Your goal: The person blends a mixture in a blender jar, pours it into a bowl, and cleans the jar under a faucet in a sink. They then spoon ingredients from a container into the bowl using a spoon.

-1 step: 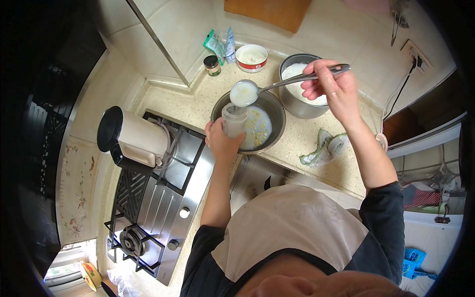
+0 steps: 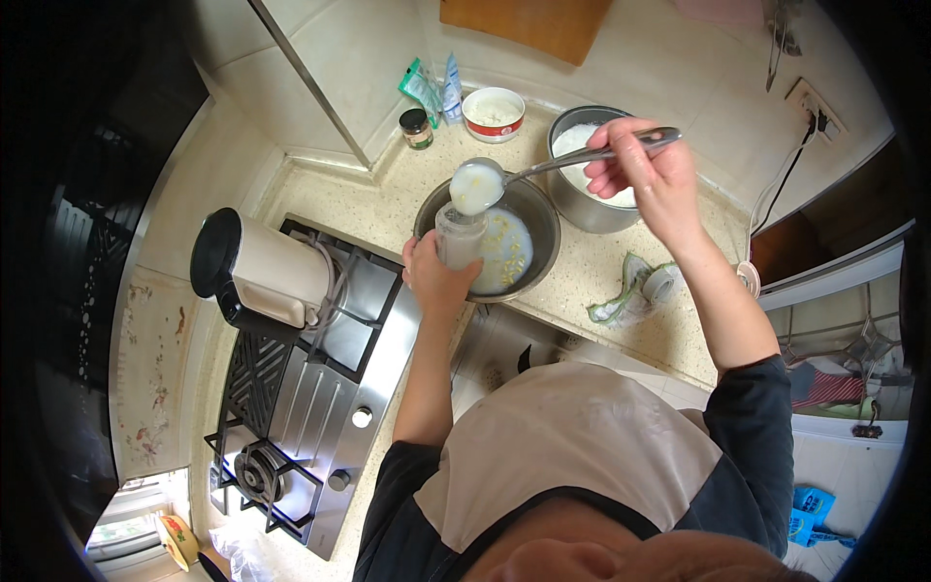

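My left hand (image 2: 441, 275) is wrapped round a clear jar (image 2: 460, 242), held upright over the left side of a dark metal pot (image 2: 549, 254). In that pot lies a cloudy white liquid (image 2: 506, 247) with yellowish grain-like bits. Pinched in my right hand (image 2: 648, 175) is the handle of a metal ladle (image 2: 478, 186). Its bowl, full of milky liquid, hangs tilted just above the jar's mouth. Beneath my right hand stands a grey pot (image 2: 593, 215) with white contents. Whether liquid is running into the jar I cannot tell.
A red-and-white bowl (image 2: 494, 128), a dark-lidded jar (image 2: 416, 129) and a green packet (image 2: 420, 87) stand along the wall. Left is a gas stove (image 2: 320, 388) with a beige kettle (image 2: 272, 267) on it. A crumpled green-edged wrapper (image 2: 621, 296) lies on the counter (image 2: 572, 281).
The ladle and my right hand have shifted very slightly left, and the ladle's bowl sits a touch further over the jar. My left hand has stayed put.
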The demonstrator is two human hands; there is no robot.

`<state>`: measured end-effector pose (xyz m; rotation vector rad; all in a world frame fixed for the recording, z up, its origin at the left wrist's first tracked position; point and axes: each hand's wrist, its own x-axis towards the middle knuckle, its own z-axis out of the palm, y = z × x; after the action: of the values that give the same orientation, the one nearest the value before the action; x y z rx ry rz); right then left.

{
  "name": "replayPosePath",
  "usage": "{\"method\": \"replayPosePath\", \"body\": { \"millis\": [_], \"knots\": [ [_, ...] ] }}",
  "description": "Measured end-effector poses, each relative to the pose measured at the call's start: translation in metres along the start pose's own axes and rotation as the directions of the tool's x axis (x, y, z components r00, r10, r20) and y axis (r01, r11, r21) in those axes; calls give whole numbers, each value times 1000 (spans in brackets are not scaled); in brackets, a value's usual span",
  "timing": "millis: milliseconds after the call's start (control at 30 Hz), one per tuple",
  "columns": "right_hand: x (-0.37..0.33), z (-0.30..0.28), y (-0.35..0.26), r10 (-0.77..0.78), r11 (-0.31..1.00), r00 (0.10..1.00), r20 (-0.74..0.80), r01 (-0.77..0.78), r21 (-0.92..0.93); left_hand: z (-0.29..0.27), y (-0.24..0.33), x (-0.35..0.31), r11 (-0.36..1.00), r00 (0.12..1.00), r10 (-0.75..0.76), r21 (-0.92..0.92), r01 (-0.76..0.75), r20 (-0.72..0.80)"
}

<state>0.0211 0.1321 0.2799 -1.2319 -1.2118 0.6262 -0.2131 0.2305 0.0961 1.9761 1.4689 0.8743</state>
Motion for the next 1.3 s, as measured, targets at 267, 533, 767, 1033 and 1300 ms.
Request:
{"method": "replayPosePath", "body": {
  "millis": [267, 533, 767, 1033, 1300],
  "knots": [
    [-22, 28, -8, -481, 604, 701, 527, 701, -380, -1, -1, 2, 1000, 1000, 3, -10, -3, -19],
    [-46, 17, 34, -382, 605, 803, 458, 592, -533, 6, -25, 4, 997, 984, 35, -68, -47, -176],
    [-63, 3, 105, -220, 727, 889, 402, 424, -541, -11, -7, 20, 924, 988, -149, -350, 150, 31],
    [-76, -13, 128, -182, 787, 924, 338, 342, -513, -14, 21, 22, 950, 999, -43, -309, 43, 5],
    [-96, -28, 146, 416, 900, 903, -103, -393, 188, -10, 17, 21, 965, 999, -26, -260, 17, -32]
  ]
}}
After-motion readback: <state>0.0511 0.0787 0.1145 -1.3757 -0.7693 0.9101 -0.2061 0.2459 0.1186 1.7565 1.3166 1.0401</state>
